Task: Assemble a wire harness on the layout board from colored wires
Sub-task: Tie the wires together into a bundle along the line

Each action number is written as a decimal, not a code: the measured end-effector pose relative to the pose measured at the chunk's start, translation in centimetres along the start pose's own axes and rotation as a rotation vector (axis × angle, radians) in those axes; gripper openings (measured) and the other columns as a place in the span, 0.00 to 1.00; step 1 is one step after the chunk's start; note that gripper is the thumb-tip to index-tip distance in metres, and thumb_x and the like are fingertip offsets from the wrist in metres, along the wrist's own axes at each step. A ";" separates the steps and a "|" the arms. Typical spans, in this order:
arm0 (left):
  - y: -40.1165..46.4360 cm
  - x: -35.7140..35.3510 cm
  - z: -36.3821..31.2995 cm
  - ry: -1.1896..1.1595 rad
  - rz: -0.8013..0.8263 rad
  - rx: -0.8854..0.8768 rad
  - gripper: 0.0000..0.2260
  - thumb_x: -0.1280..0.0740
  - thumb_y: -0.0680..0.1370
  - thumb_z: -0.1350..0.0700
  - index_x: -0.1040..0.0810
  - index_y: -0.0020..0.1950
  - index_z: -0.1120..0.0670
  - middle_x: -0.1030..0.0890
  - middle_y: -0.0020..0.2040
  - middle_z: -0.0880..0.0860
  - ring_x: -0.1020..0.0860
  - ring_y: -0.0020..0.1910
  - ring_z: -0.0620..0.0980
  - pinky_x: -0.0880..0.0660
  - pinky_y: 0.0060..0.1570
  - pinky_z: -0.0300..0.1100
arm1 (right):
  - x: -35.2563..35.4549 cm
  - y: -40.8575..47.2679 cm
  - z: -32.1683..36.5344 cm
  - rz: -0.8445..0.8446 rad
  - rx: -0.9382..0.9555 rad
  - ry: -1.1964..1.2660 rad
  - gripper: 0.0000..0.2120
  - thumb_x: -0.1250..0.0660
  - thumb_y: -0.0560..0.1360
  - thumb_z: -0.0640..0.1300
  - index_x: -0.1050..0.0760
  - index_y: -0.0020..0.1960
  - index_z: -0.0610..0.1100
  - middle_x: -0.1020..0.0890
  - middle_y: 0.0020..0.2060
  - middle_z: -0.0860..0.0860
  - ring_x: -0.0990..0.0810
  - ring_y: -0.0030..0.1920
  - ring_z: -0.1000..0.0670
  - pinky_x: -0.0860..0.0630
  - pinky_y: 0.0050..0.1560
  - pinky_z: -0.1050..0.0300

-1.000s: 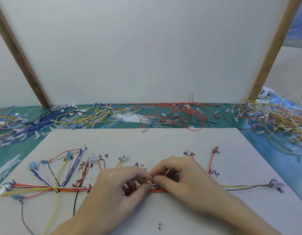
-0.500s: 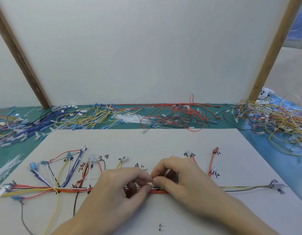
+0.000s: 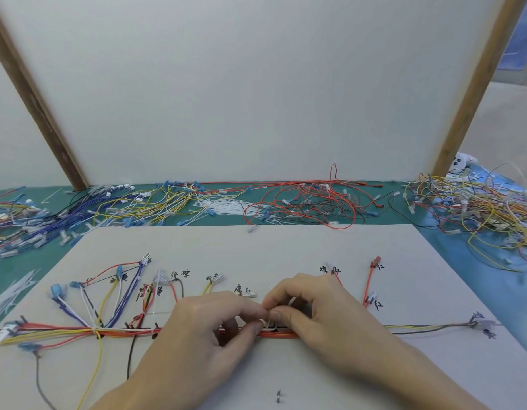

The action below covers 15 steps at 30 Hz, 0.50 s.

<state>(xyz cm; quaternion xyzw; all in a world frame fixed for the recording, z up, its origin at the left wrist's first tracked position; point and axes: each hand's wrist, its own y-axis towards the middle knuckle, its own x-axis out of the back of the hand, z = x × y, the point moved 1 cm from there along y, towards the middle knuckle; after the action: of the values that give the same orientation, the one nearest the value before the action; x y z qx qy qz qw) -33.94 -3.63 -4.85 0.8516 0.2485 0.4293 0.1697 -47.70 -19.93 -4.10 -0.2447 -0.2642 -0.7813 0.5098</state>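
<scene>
You are pinching a thin white plastic cable tie (image 3: 269, 324) between the fingertips of your left hand (image 3: 197, 335) and your right hand (image 3: 318, 315), both closed narrowly on it just above the red-orange bundled wire trunk (image 3: 280, 335) lying on the pale grey layout board (image 3: 286, 250). The trunk is running out to either side of your grip. If you are cinching here, a slipping tail could leave the loop loose, and pulling off-axis could drag the branch wires left of your grip away from their marked positions.
</scene>
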 end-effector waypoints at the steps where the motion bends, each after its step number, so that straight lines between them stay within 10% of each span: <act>1: 0.0 0.0 0.0 0.002 0.004 -0.004 0.13 0.25 0.73 0.59 0.15 0.50 0.41 0.20 0.41 0.33 0.25 0.30 0.37 0.32 0.31 0.24 | 0.0 0.0 0.0 -0.001 0.001 0.000 0.08 0.30 0.78 0.44 0.17 0.50 0.56 0.17 0.43 0.58 0.20 0.46 0.56 0.29 0.44 0.68; 15: 0.1 -0.1 0.1 0.017 0.008 -0.009 0.10 0.25 0.73 0.58 0.15 0.48 0.42 0.19 0.40 0.34 0.24 0.31 0.37 0.32 0.31 0.24 | 0.1 0.0 0.2 -0.009 -0.017 0.032 0.08 0.29 0.78 0.41 0.16 0.49 0.55 0.16 0.42 0.58 0.19 0.42 0.56 0.29 0.43 0.70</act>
<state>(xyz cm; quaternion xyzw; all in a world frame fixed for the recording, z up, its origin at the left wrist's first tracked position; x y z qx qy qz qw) -33.84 -3.75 -4.90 0.8481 0.2448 0.4382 0.1696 -47.68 -19.91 -3.92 -0.2353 -0.2502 -0.7897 0.5084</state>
